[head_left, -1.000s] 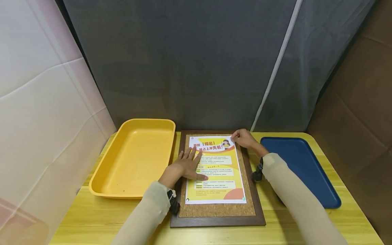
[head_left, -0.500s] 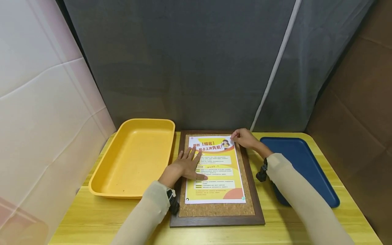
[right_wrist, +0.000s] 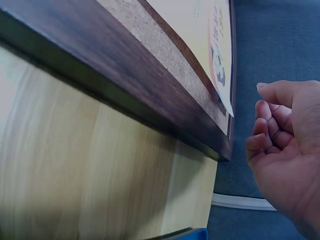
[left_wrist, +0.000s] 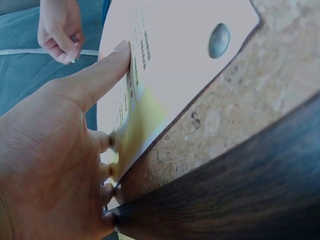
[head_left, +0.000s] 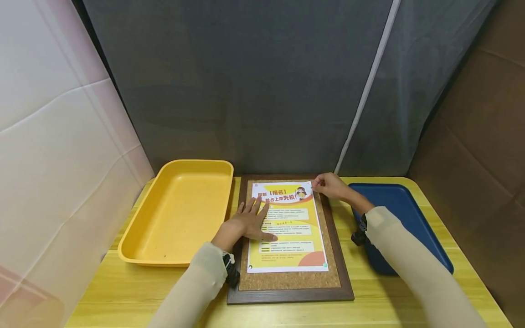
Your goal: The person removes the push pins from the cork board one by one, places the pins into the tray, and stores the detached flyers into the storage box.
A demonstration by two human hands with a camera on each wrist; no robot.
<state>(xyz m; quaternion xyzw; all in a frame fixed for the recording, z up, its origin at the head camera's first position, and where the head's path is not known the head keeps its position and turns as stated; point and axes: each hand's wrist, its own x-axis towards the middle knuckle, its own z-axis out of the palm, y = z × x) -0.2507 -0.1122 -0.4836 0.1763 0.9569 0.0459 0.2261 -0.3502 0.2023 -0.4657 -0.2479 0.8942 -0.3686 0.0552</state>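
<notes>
A yellow printed poster [head_left: 283,259] lies on a cork board [head_left: 291,281] with a dark wooden frame. My left hand [head_left: 249,223] rests on its left half, fingers spread and straight. At its lower corners are a silver thumbtack [head_left: 250,267] and a mint-green thumbtack [head_left: 325,265]; the silver thumbtack [left_wrist: 219,41] also shows in the left wrist view. My right hand [head_left: 331,186] is just right of the upper right corner, fingers curled, thumb to forefinger. A tiny pale thumbtack [left_wrist: 74,61] shows at its fingertips, mostly hidden. In the right wrist view that poster corner [right_wrist: 227,102] lifts from the cork.
A deep yellow tray [head_left: 180,214] stands left of the board, and a flatter blue tray [head_left: 410,223] lies to the right, partly under the right forearm. Both rest on a wooden table [head_left: 135,296]. A dark grey cloth [head_left: 246,91] hangs behind.
My right hand has drawn away from the poster's upper right corner, slightly to the right, and its forearm has swung rightward. My left hand stays in place on the poster.
</notes>
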